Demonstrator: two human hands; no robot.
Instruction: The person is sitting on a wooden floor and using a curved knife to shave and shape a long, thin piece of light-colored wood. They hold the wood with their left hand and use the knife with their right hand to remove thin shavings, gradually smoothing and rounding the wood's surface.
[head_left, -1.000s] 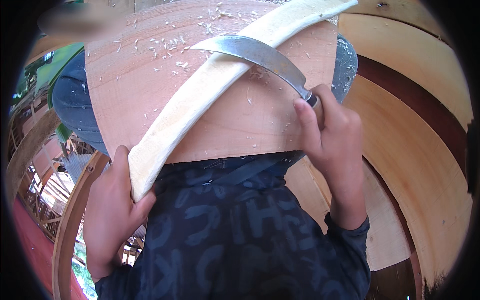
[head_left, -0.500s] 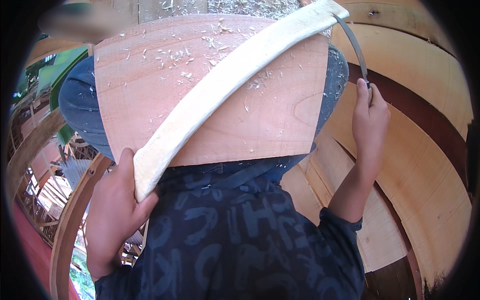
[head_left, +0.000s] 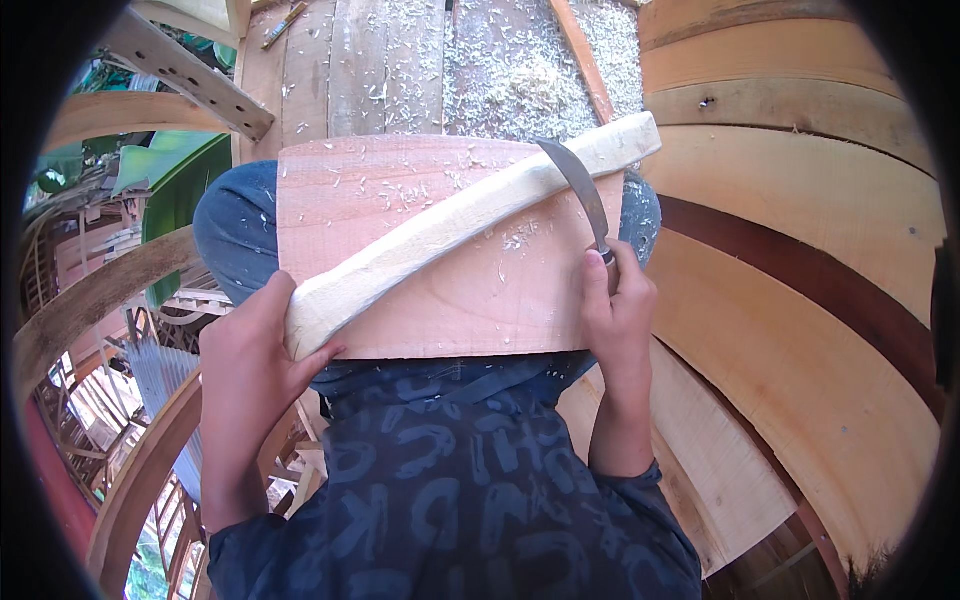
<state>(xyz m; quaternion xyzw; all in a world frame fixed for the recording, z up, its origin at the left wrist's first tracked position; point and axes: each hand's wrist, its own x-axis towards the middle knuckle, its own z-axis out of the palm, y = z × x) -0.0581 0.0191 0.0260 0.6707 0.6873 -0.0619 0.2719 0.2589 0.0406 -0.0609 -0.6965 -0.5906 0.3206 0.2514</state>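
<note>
We look down at our own lap, where a flat board point(head_left: 450, 290) rests across our knees. A long, pale, slightly curved stick point(head_left: 460, 225) lies diagonally on the board, running from lower left to upper right, its far tip reaching past the board's upper right corner.

Our left hand point(head_left: 250, 350) comes up from the lower left, forearm nearly upright, fingers closed around the stick's near end at the board's lower left edge. Our right hand point(head_left: 618, 315) rises from the lower right, fist shut tight on the handle of a knife point(head_left: 578, 195). The curved grey blade points up and away from us, its upper part lying against the stick near the far end.

The knife handle is fully hidden inside the right fist. The left fingers wrap under the stick, so we cannot see their tips. Our dark patterned shirt point(head_left: 450, 500) covers the board's near edge, and blue trousers point(head_left: 235, 225) show only at the board's sides.

Pale shavings point(head_left: 530, 75) lie scattered on the board and heaped on the plank floor point(head_left: 400, 60) beyond it. To the right, wide curved planks point(head_left: 820, 330) stand close by the right elbow. To the left, a curved rail point(head_left: 90, 295) borders an open drop with greenery and roofs blurred by the lens edge.
</note>
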